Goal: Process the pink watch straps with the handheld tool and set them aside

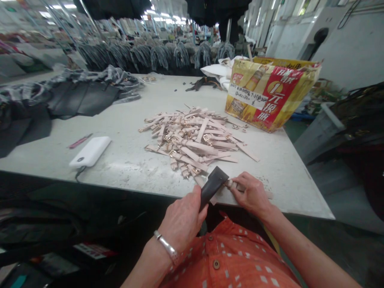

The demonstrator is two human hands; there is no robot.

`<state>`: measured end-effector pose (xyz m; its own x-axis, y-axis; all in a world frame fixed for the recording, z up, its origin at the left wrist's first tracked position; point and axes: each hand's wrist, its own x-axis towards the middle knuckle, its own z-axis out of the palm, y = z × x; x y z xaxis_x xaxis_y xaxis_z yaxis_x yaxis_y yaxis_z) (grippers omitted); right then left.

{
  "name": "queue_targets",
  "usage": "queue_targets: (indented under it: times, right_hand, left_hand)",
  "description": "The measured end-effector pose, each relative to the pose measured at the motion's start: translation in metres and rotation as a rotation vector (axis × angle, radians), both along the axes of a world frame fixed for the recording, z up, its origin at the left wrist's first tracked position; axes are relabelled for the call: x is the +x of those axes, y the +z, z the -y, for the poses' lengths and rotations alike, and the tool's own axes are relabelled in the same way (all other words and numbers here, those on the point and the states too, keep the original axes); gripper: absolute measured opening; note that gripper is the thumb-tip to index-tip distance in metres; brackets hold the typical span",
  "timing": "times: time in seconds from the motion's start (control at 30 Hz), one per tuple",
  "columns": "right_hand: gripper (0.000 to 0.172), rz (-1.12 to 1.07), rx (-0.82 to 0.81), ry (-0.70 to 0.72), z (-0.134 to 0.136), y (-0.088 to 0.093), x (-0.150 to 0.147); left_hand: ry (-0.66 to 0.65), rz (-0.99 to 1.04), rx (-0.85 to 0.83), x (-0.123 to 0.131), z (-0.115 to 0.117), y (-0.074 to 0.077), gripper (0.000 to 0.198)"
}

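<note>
My left hand (186, 212) is closed around the dark handle of a black hand tool (213, 182) with a broad, blunt head; its exact kind I cannot make out. The tool's head is beside a pale pink buckle strap (230, 184), pinched between the thumb and fingers of my right hand (250, 192) near the table's front edge. Part of that strap lies under my right hand and is hidden. Just beyond both hands is a loose pile of similar pale straps (195, 146) with gold-coloured buckles.
A yellow and red carton (270, 94) stands at the back right of the white table (126, 168). To the left lie a white power bank (91, 152) with a cable and a pink tool (79, 141). Black bag pieces (81, 98) cover the far left.
</note>
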<state>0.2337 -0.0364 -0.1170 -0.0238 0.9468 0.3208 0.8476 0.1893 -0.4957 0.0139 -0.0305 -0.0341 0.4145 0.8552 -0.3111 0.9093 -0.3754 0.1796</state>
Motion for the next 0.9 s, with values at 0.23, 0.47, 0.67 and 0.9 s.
queue_targets:
  times: [0.23, 0.47, 0.67, 0.9]
  right_hand:
    - [0.016, -0.136, -0.013, 0.007, -0.001, -0.003, -0.003]
    - [0.025, -0.092, -0.001, 0.027, -0.001, -0.005, -0.001]
    - [0.024, 0.115, -0.056, 0.102, -0.003, 0.006, 0.003]
    - [0.033, 0.395, -0.130, 0.143, 0.003, 0.021, 0.014]
  left_hand:
    - [-0.014, 0.025, 0.031, -0.005, 0.006, -0.004, 0.025]
    - [0.022, 0.007, -0.082, -0.006, 0.010, 0.005, 0.025]
    - [0.026, -0.003, -0.079, -0.004, 0.008, 0.005, 0.025]
    - [0.022, -0.004, -0.089, -0.002, 0.006, 0.006, 0.026]
